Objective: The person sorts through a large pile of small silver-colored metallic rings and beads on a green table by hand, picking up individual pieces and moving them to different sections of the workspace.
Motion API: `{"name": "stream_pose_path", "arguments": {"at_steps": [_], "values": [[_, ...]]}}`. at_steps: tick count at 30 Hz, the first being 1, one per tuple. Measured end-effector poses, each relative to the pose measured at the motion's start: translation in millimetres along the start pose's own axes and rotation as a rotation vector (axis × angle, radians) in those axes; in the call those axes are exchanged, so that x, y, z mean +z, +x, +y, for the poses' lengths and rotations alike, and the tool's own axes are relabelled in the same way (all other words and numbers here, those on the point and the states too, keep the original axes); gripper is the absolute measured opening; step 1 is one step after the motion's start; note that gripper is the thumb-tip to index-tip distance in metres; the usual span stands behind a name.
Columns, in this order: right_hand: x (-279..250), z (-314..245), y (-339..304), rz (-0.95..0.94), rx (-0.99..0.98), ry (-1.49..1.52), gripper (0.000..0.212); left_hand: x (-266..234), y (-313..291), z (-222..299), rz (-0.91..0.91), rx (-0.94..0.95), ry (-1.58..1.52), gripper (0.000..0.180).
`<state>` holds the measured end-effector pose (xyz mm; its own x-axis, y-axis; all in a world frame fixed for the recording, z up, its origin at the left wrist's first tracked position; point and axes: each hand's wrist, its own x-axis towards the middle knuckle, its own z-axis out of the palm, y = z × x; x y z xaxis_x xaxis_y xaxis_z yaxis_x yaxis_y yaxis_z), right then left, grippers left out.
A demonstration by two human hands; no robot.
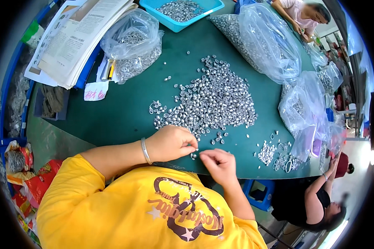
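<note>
Left hand [186, 148] and right hand [210, 159] are both pinching, nearly closed; can't tell if either's gripping anything. One pile of metal bits [216, 99] is lying on the table [112, 108] just past them, one tray [177, 26] is holding more, one bracelet's [145, 150] circling the left wrist.

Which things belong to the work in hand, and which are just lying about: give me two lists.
Likely in the work:
- left hand and right hand
- few small metal pieces between them
- pile of cup-shaped silvery pieces just beyond

Apparently lying about:
- stack of printed papers
- grey cloth
- blue plastic stool
</note>
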<state>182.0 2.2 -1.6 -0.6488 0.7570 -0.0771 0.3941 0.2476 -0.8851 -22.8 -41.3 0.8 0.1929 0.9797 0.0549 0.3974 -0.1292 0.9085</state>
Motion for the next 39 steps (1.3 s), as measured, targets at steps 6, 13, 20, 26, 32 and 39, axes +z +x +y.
{"name": "stream_pose_path", "arguments": {"at_steps": [6, 13, 20, 26, 32, 39], "values": [[12.8, 0.7, 4.7, 0.128, -0.248, -0.505, 0.012, -13.0, -3.1, -5.4, 0.040, -0.450, -1.171, 0.012], [12.9, -4.0, 11.5, 0.001, -0.370, -0.522, 0.013, -26.0, -6.6, -16.1, 0.045, -0.242, -1.478, 0.013], [6.1, -6.2, 19.3, 0.060, -0.156, -0.172, 0.007, -30.5, -16.6, -24.8, 0.133, -0.295, -0.885, 0.013], [13.4, -11.3, 21.8, -0.071, -0.387, -0.512, 0.013, -31.3, -19.1, -9.4, 0.080, -0.314, -0.361, 0.014], [6.6, -12.6, 30.0, -0.151, 0.464, 1.016, 0.011, -27.9, -11.4, 0.7, 0.180, -0.356, -0.945, 0.027], [36.7, -27.3, 61.0, 0.097, 0.694, 1.677, 0.029, 3.1, 51.9, 24.0, 0.343, 0.524, 0.256, 0.014]]}}
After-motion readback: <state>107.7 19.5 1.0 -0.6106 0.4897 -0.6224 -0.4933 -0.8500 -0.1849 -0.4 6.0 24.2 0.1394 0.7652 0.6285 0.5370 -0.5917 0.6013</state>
